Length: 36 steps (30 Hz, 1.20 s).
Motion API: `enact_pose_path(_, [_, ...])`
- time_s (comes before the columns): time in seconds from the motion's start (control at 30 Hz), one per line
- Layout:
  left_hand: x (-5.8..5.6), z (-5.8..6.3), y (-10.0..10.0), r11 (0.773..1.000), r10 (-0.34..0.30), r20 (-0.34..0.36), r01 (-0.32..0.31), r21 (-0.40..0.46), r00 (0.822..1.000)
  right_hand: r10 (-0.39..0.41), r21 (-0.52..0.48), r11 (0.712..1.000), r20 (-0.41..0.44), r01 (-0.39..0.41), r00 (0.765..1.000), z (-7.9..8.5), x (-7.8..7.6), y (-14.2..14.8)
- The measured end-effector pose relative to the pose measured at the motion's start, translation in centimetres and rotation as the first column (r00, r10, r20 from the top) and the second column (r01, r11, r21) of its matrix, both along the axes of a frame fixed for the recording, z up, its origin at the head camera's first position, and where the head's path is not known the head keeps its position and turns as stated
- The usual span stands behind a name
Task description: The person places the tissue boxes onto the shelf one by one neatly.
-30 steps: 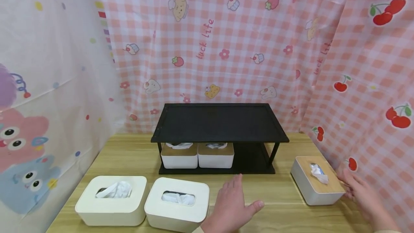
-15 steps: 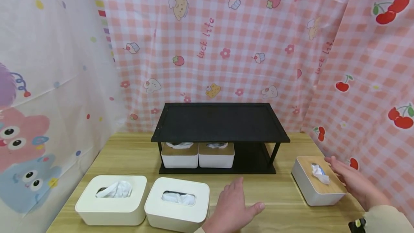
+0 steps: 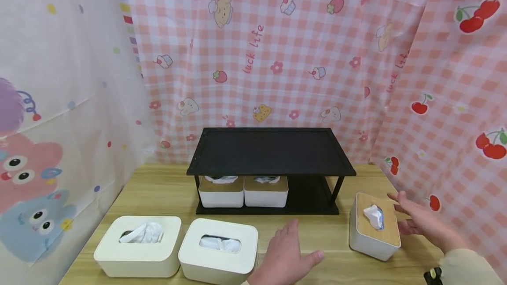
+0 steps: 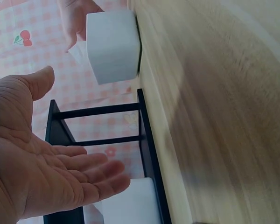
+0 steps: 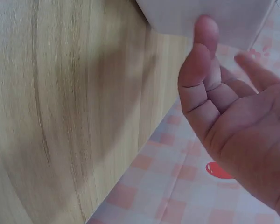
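Observation:
A white tissue box with a wood-look lid (image 3: 386,232) stands at the right of the table, a white tissue poking from its slot. My right hand (image 3: 425,223) is at the box's right side, fingers loosely bent and not wrapped round it. In the right wrist view the fingertips (image 5: 206,30) overlap the white box wall; whether they all touch it I cannot tell. My left hand (image 3: 283,256) is held palm inward with straight fingers and thumb apart, holding nothing. It is nearest to a cream tissue box (image 3: 218,250) on its left.
A black two-tier rack (image 3: 271,151) stands at the back. Two wood-lidded tissue boxes (image 3: 221,198) sit side by side on its lower shelf, at left and middle. Another cream tissue box (image 3: 136,250) is at the far left. Patterned cloth (image 3: 257,91) hangs behind and at the sides.
The wood-lidded box at right has turned and shifted slightly left. My right hand has moved up along its right side and then followed it left. My left hand has stayed in place.

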<state>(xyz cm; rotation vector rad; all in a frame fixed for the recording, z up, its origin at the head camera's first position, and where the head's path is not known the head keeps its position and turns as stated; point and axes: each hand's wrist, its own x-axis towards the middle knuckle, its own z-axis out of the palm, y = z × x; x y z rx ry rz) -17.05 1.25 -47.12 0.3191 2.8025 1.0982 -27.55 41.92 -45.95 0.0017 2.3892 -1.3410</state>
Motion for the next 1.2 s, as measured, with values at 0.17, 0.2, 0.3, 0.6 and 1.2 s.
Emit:
enact_pose_path(0.17, [0.1, -0.3, 0.4, 0.998, -0.016, 0.09, 0.011, 0.058, 0.996, 0.016, -0.049, 0.999, -0.02, -0.017, 1.0, -0.4, 0.2, -0.2])
enact_pose_path(0.2, [0.1, -0.4, 0.5, 0.997, -0.022, 0.11, 0.015, 0.072, 0.994, 0.026, -0.065, 0.998, -0.023, -0.027, 0.999, -0.5, 0.3, -0.1])
enact_pose_path(0.3, [0.2, -0.4, 0.7, 0.995, -0.042, 0.145, 0.028, 0.097, 0.988, 0.044, -0.122, 0.992, 0.0, -0.044, 0.999, -0.8, 0.6, 0.1])
enact_pose_path(0.6, [0.4, -0.9, 1.3, 0.979, -0.075, 0.348, 0.002, 0.204, 0.934, 0.226, -0.352, 0.916, 0.063, -0.19, 0.972, -2.2, 2.1, -0.5])
enact_pose_path(1.2, [0.4, -1.6, 1.2, 0.968, -0.083, 0.319, 0.0, 0.251, 0.944, 0.367, -0.457, 0.837, 0.061, -0.301, 0.928, -2.7, 4.9, -6.8])
